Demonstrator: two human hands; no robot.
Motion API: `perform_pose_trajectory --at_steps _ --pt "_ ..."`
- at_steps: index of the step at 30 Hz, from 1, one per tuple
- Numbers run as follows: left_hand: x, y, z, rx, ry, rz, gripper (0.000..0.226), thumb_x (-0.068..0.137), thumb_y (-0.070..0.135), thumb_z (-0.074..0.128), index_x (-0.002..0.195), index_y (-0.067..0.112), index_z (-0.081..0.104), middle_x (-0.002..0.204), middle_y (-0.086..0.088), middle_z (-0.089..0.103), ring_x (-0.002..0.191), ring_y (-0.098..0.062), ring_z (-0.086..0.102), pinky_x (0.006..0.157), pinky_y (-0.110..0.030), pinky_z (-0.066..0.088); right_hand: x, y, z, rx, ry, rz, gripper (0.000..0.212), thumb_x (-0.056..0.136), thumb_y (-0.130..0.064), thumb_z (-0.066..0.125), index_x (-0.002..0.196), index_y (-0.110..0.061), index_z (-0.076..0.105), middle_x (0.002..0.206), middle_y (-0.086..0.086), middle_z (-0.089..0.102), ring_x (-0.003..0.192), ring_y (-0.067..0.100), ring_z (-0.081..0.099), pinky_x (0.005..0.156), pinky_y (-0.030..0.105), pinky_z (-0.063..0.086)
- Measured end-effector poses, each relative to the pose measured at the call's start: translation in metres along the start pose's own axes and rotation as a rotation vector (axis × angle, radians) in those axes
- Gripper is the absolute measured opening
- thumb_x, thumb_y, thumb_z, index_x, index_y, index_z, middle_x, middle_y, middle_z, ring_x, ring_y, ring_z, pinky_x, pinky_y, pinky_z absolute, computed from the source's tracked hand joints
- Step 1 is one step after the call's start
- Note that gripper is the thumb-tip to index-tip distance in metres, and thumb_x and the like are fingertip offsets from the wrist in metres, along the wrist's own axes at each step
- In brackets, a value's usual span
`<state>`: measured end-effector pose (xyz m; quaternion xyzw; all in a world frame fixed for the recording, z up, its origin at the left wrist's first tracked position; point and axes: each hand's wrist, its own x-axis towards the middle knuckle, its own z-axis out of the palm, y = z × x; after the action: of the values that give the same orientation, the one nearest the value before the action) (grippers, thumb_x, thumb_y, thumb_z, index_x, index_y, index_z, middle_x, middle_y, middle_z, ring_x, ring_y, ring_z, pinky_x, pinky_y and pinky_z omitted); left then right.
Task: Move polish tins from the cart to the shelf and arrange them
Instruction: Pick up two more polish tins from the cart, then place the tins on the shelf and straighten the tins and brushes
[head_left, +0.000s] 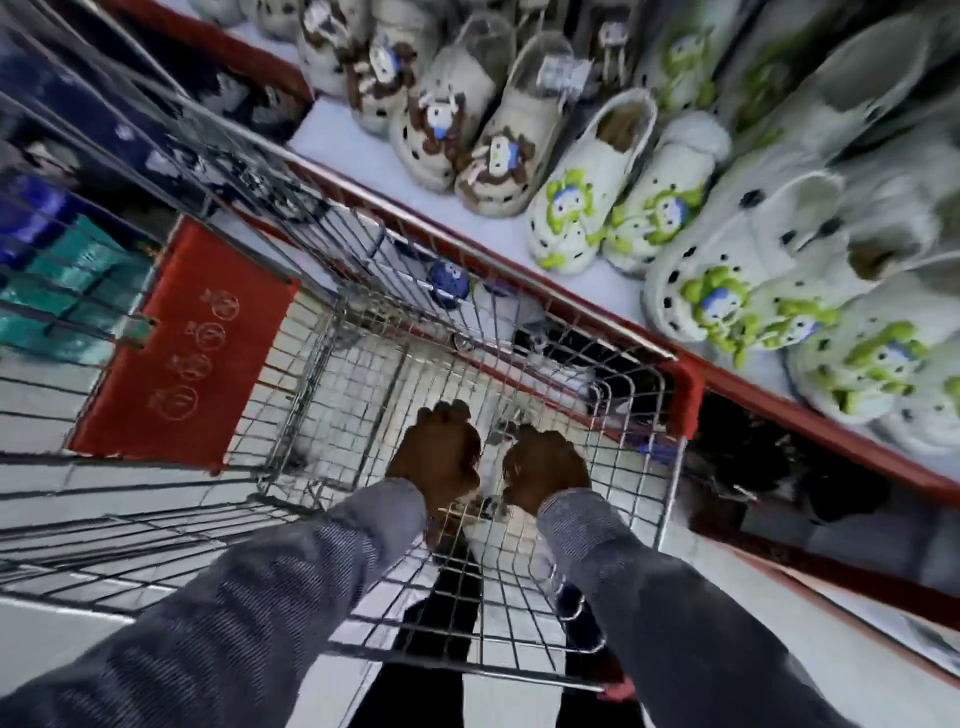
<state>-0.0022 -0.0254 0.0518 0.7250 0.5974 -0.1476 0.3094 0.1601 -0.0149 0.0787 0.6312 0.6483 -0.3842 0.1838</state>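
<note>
Head view: 2 hands, left and right, are reached deep into the cart, fingers curled; whether tins are held cannot be told. No tins are clearly seen. Tins could be snagged on the wire when lifted toward the shelf.

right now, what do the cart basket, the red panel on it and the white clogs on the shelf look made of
The silver wire cart basket looks like shiny plated steel: thin welded grid rods with bright glints. The flat red cart panel looks like matte moulded plastic, with round symbols embossed in it. The white perforated clogs look like soft matte foam or rubber, with punched holes and raised green charms; blur leaves this open.
</note>
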Motion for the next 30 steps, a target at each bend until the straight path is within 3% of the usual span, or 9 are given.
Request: perform_pose_trajectory --at_steps 4,7,11,14,15,21,23,26,30 --pt "-0.037 0.009 -0.077 -0.228 0.145 -0.049 0.022 0.066 0.03 0.072 0.087 0.026 0.065 0.113 0.0 0.067 0.12 -0.025 0.059 0.112 -0.035 0.04 -0.05 -0.013 -0.09 0.074 0.118 -0.12 0.081 0.065 -0.036 0.087 0.134 -0.01 0.053 0.131 0.016 0.06 0.123 0.035 0.058 0.099 0.038 0.052" --pt "-0.075 0.029 -0.142 -0.33 0.445 0.007 0.026 0.058 0.03 0.068 0.081 0.017 0.068 0.09 0.003 0.069 0.104 -0.029 0.066 0.105 -0.039 0.048 -0.094 -0.024 -0.158 0.085 0.241 -0.178 0.079 0.061 -0.042 0.086 0.13 -0.015 0.056 0.129 0.011 0.064 0.119 0.029 0.063 0.099 0.035 0.053" --pt "-0.122 0.069 -0.233 -0.289 0.627 0.011 0.078 0.059 0.035 0.087 0.131 0.016 0.064 0.127 -0.008 0.059 0.12 -0.032 0.06 0.105 -0.037 0.051 -0.164 -0.029 -0.25 0.146 0.41 -0.251 0.063 0.057 -0.036 0.088 0.113 -0.016 0.066 0.111 0.006 0.068 0.102 0.025 0.066 0.081 0.026 0.053" --pt "-0.147 0.105 -0.293 -0.252 0.728 0.069 0.085 0.054 0.048 0.077 0.134 0.02 0.063 0.127 -0.007 0.061 0.118 -0.03 0.061 0.1 -0.031 0.051 -0.216 -0.026 -0.308 0.179 0.532 -0.341 0.028 0.053 -0.024 0.089 0.073 -0.026 0.07 0.073 -0.013 0.064 0.067 0.001 0.06 0.058 0.005 0.04" --pt "-0.153 0.118 -0.309 -0.252 0.765 0.095 0.086 0.052 0.053 0.071 0.132 0.022 0.064 0.123 -0.005 0.062 0.113 -0.028 0.063 0.097 -0.03 0.051 -0.231 -0.025 -0.324 0.184 0.573 -0.358 0.024 0.053 -0.023 0.088 0.066 -0.024 0.069 0.064 -0.012 0.063 0.059 0.0 0.057 0.054 0.006 0.039" --pt "-0.17 0.201 -0.393 -0.279 0.912 0.29 0.075 0.046 0.056 0.07 0.118 0.037 0.061 0.113 0.008 0.065 0.103 -0.014 0.064 0.091 -0.025 0.053 -0.294 0.004 -0.407 0.223 0.738 -0.36 0.052 0.056 -0.028 0.089 0.104 -0.017 0.073 0.1 0.005 0.075 0.093 0.022 0.071 0.082 0.037 0.058" --pt "-0.163 0.226 -0.412 -0.28 0.937 0.349 0.072 0.049 0.054 0.071 0.118 0.037 0.06 0.112 0.009 0.066 0.1 -0.012 0.065 0.091 -0.025 0.055 -0.303 0.018 -0.426 0.231 0.783 -0.303 0.067 0.056 -0.033 0.091 0.117 -0.017 0.068 0.11 0.004 0.072 0.101 0.021 0.07 0.086 0.033 0.057" --pt "-0.145 0.262 -0.441 -0.331 0.931 0.432 0.075 0.052 0.047 0.076 0.122 0.029 0.059 0.113 0.004 0.072 0.1 -0.016 0.071 0.091 -0.031 0.058 -0.305 0.039 -0.45 0.238 0.887 -0.245 0.068 0.052 -0.053 0.082 0.108 -0.018 0.069 0.107 0.002 0.073 0.098 0.017 0.069 0.079 0.021 0.05" --pt "-0.103 0.298 -0.466 -0.292 0.864 0.443 0.081 0.051 0.04 0.082 0.122 0.02 0.049 0.107 -0.002 0.068 0.097 -0.022 0.068 0.08 -0.031 0.053 -0.289 0.062 -0.474 0.27 0.911 -0.128 0.064 0.056 -0.04 0.084 0.113 -0.015 0.066 0.116 0.008 0.07 0.107 0.027 0.068 0.09 0.034 0.057"
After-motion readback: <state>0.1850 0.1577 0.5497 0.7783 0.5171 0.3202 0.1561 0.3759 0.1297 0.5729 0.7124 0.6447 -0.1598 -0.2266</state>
